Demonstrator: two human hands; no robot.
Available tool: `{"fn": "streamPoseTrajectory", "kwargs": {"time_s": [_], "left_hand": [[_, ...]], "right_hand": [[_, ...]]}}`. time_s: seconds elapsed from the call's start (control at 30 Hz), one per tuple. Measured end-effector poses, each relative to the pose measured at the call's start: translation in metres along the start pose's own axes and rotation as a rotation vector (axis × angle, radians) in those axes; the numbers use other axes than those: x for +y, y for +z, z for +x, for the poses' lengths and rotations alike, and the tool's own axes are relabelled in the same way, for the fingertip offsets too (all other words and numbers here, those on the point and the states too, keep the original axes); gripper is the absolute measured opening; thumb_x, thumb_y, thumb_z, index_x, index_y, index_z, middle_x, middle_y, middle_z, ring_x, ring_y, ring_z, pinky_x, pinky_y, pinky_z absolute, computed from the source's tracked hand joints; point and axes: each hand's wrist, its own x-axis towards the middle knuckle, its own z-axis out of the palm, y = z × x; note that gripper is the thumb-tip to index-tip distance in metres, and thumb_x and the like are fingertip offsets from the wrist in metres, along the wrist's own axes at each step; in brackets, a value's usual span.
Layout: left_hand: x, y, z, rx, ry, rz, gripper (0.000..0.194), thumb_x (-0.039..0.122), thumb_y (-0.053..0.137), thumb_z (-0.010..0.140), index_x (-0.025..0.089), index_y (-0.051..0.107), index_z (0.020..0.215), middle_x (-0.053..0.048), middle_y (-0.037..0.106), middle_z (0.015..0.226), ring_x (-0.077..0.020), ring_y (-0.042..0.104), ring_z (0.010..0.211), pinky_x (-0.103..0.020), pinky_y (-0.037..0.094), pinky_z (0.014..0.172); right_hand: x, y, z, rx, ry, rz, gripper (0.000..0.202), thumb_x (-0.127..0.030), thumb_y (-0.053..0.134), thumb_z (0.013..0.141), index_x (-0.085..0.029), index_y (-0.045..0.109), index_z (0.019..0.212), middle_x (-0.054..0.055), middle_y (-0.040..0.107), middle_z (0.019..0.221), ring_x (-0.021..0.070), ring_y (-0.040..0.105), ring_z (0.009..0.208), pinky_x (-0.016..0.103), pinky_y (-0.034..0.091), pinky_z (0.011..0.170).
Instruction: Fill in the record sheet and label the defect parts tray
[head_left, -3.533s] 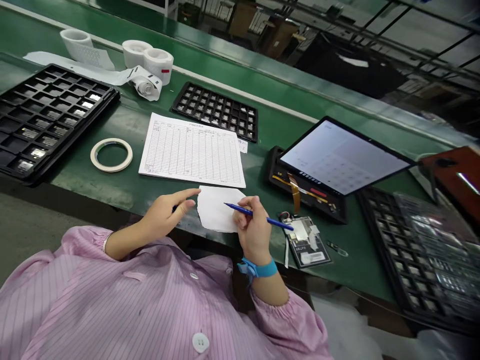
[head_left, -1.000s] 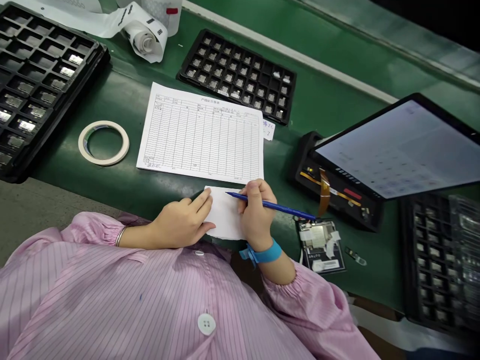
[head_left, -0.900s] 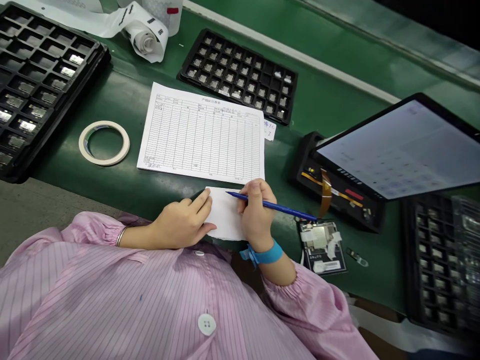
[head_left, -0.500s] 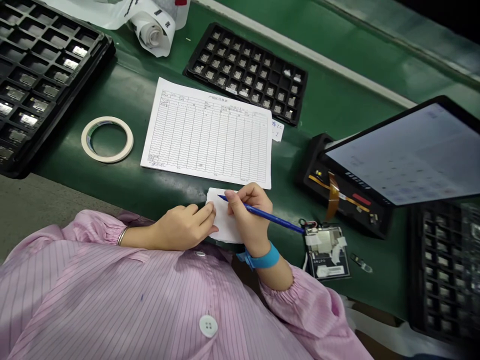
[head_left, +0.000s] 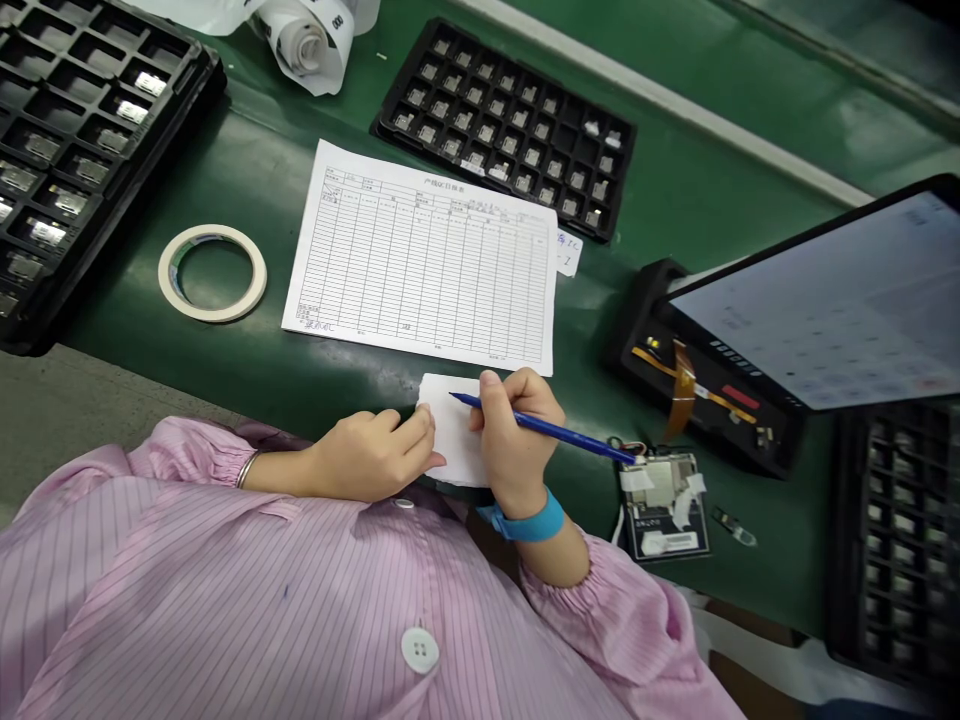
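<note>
My right hand [head_left: 521, 435] is closed around a blue pen [head_left: 570, 436], its tip over the upper part of a small white paper [head_left: 456, 440]. The side of that hand rests at the paper's right edge. At the left edge of the paper lies my left hand [head_left: 382, 452], its fingertips touching it and fingers bent, close together; thumb and forefinger seem to pinch the edge. Just above both hands is a printed form sheet [head_left: 427, 265] with a table grid. No writing can be made out on the small paper.
A tape roll [head_left: 212, 273] lies left of the form. Black trays of small parts stand at the left [head_left: 97, 160], top [head_left: 510, 125] and right [head_left: 892, 540]. A tilted screen [head_left: 832, 300] and a small circuit board [head_left: 664, 505] are right of my hands.
My right hand and the pen have shifted slightly right over the small paper. My left hand stays at its left edge. The view has moved a little.
</note>
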Motion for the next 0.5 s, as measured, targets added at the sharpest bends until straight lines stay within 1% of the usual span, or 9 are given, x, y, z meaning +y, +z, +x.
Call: {"fn": "streamPoseTrajectory", "kwargs": {"time_s": [0.3, 0.5], "left_hand": [[0.0001, -0.0015, 0.0019, -0.024, 0.001, 0.01, 0.034, 0.035, 0.049, 0.093, 0.007, 0.066, 0.102, -0.011, 0.068, 0.108, -0.01, 0.051, 0.053, -0.024, 0.034, 0.039], [0.0003, 0.0001, 0.0022, 0.038, 0.001, 0.013, 0.03, 0.031, 0.053, 0.09, 0.006, 0.066, 0.1, -0.011, 0.069, 0.104, -0.0091, 0.049, 0.052, -0.024, 0.034, 0.037]], "right_hand": [[0.0003, -0.0008, -0.0012, -0.027, 0.011, 0.029, 0.036, -0.032, 0.059, 0.088, -0.021, 0.041, 0.058, -0.007, 0.046, 0.044, 0.0092, 0.044, 0.041, 0.026, 0.038, 0.047], [-0.0015, -0.0005, 0.0001, -0.032, -0.022, 0.008, 0.035, -0.029, 0.06, 0.087, -0.021, 0.042, 0.058, -0.006, 0.047, 0.045, 0.0096, 0.046, 0.041, 0.026, 0.039, 0.047]]}}
